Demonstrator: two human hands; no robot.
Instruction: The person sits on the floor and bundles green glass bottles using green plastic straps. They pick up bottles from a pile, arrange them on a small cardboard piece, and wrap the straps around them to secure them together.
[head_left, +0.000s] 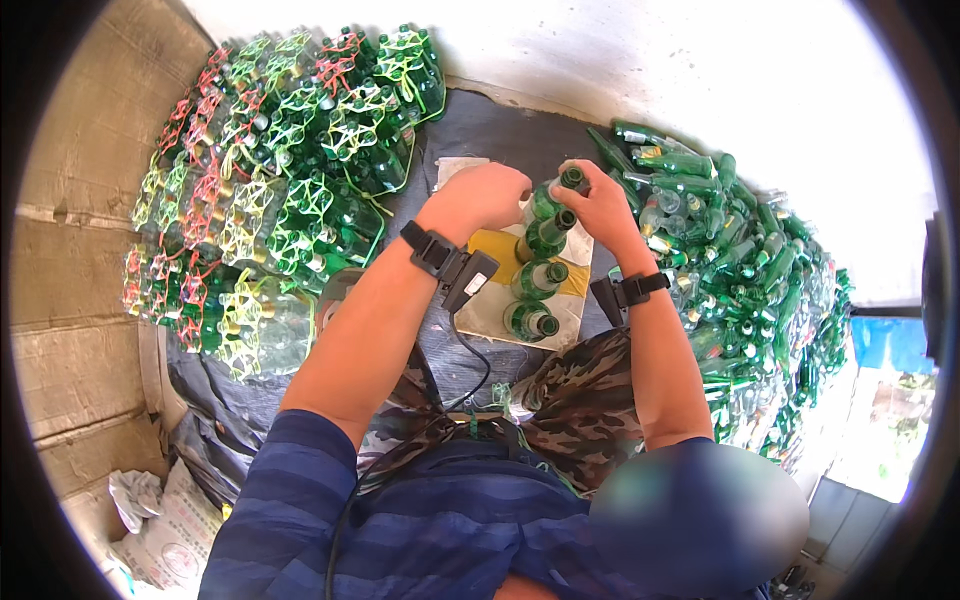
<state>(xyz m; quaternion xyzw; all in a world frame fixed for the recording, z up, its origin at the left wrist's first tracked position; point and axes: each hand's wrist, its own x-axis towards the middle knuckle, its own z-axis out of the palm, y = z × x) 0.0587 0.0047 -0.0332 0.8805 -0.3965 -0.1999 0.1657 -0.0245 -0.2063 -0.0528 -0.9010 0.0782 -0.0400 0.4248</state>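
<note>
Several green glass bottles stand in a row on a flat pale board (487, 319) before me. My right hand (600, 199) has its thumb and fingers around the upper part of the farthest bottle (543, 201). Close to that bottle's left side is my left hand (484, 196), its fingers curled; whether they touch the glass is hidden. Behind the nearest bottle (527, 321) come another bottle (536, 280) and then one (544, 238) just short of the held one. A yellow band (495, 251) crosses the board under the row.
Bundles of bottles (300, 195) tied with yellow-green and red cord crowd the left side. Loose green bottles (720, 247) are piled high on the right. Dark sheeting (517, 124) covers the floor, and a white wall (637, 67) rises behind. A printed sack (172, 532) lies at lower left.
</note>
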